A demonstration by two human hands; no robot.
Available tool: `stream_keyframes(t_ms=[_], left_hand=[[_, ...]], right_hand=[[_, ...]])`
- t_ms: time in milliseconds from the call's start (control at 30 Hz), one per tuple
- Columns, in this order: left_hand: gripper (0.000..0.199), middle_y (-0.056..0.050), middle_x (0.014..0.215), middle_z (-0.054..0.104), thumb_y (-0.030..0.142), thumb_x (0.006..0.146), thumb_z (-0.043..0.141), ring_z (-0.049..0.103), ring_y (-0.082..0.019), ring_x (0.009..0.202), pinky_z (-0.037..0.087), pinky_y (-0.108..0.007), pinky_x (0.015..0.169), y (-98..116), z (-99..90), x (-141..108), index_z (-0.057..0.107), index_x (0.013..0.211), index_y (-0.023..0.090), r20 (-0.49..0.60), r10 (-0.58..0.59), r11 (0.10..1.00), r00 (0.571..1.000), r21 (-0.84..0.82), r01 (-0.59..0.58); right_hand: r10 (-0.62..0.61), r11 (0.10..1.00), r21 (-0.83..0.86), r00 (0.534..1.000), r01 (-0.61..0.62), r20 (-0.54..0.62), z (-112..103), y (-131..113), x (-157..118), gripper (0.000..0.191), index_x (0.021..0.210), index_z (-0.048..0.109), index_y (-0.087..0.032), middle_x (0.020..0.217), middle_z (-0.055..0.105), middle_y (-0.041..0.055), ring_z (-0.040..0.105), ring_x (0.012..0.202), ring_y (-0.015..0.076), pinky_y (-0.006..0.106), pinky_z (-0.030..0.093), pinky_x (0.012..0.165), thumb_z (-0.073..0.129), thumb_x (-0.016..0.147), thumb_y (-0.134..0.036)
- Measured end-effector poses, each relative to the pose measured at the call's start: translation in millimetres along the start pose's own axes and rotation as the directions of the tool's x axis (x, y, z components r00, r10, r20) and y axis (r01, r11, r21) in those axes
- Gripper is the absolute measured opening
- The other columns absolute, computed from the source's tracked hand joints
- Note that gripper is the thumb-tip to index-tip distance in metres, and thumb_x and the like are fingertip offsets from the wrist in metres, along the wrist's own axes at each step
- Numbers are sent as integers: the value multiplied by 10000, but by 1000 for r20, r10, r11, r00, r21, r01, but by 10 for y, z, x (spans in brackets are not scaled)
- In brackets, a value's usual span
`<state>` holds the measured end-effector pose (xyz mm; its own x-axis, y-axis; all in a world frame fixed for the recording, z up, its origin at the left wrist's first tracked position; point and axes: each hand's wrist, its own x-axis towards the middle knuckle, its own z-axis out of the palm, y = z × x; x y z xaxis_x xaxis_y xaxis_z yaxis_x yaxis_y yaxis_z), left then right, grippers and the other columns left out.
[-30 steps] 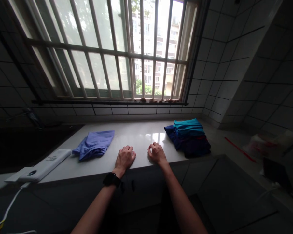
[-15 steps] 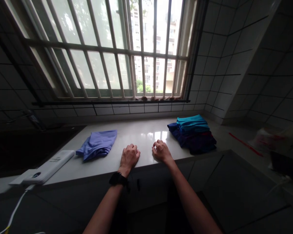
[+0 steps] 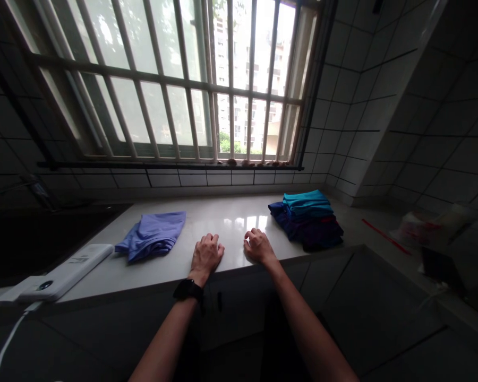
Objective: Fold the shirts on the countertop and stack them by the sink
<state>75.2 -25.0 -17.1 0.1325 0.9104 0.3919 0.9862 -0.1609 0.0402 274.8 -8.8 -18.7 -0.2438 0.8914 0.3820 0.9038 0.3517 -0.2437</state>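
Periwinkle folded garment point(image 3: 151, 236) just beside the empty, loosely curled left hand point(image 3: 206, 255); teal-and-navy stack point(image 3: 306, 223) near the equally empty right hand point(image 3: 259, 247). Risk: a careless knock toppling that stack across the polished counter point(image 3: 231, 223).

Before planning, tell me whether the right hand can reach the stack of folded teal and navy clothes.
Probably yes: the right hand rests on the white countertop beside the stack of folded clothes, with nothing visible between them.

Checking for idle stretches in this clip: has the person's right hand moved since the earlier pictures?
No, not clearly. The right hand sits about the same small gap from the stack of folded blue clothes as earlier; the whole view shifted with the head.
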Motion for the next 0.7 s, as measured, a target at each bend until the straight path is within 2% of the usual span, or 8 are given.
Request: stream_keyframes(t_ms=[233, 333, 400, 467, 533, 600, 633, 700], left_hand=[[305, -175, 1030, 684, 223, 947, 423, 640, -305, 1020, 482, -405, 870, 1, -23, -5, 710, 993, 132, -2, 18, 1000, 1000, -16, -18], [309, -178, 1029, 686, 215, 947, 420, 641, -311, 1012, 482, -415, 871, -4, -27, -7, 712, 991, 124, -10, 30, 999, 1000, -24, -30], [312, -180, 1026, 685, 215, 946, 420, 642, -314, 1009, 485, -420, 867, -9, -22, -5, 714, 987, 120, -12, 36, 999, 999, -26, -36], [313, -182, 1020, 684, 215, 943, 422, 642, -316, 1009, 489, -422, 863, -13, -14, 0, 718, 983, 120, -15, 37, 999, 999, -27, -38], [316, -183, 1017, 684, 211, 941, 420, 642, -317, 1013, 493, -424, 861, -14, -5, 4, 719, 989, 119, -19, 39, 999, 999, -30, -39], [322, -184, 1017, 684, 205, 942, 415, 643, -317, 1018, 494, -424, 863, -12, -1, 4, 719, 999, 115, -22, 40, 999, 999, -28, -41], [324, -184, 1017, 683, 202, 943, 411, 644, -316, 1021, 494, -422, 864, -11, 1, 4, 718, 1001, 113, -22, 41, 999, 999, -25, -42], [328, -181, 1018, 683, 196, 948, 403, 645, -311, 1023, 491, -416, 869, -10, 3, 1, 716, 1001, 114, -22, 43, 999, 999, -16, -43]], right_hand=[[22, 999, -42, 1000, -21, 20, 0, -55, -20, 196, 1095, 698, -172, 1124, 691, 102, 612, 1070, 220, 316, 438, 926, 546, 984, -226], [21, 995, -100, 999, -18, 31, -95, -45, 0, 196, 1046, 705, -183, 1118, 694, 107, 614, 1075, 231, 332, 428, 938, 524, 996, -240], [45, 991, -126, 999, -44, 1, -284, 37, 68, 217, 1080, 697, -187, 1139, 690, 110, 618, 1081, 234, 334, 425, 946, 502, 1007, -248], [118, 980, -153, 990, -128, -72, -578, 199, 176, 251, 1168, 671, -182, 1195, 674, 121, 620, 1097, 235, 327, 427, 949, 487, 1010, -246], [239, 945, -186, 957, -268, -165, -922, 426, 285, 305, 1265, 631, -172, 1249, 653, 142, 615, 1124, 244, 321, 437, 945, 502, 999, -244], [365, 886, -200, 895, -419, -256, -1233, 671, 346, 408, 1374, 567, -161, 1281, 635, 166, 615, 1141, 260, 327, 453, 933, 544, 993, -303], [414, 855, -211, 869, -473, -271, -1353, 782, 349, 448, 1390, 557, -156, 1292, 629, 183, 618, 1142, 269, 334, 458, 930, 578, 982, -339], [448, 832, -244, 862, -499, -235, -1501, 951, 308, 479, 1357, 589, -144, 1265, 641, 210, 630, 1125, 282, 345, 460, 925, 648, 947, -386]])
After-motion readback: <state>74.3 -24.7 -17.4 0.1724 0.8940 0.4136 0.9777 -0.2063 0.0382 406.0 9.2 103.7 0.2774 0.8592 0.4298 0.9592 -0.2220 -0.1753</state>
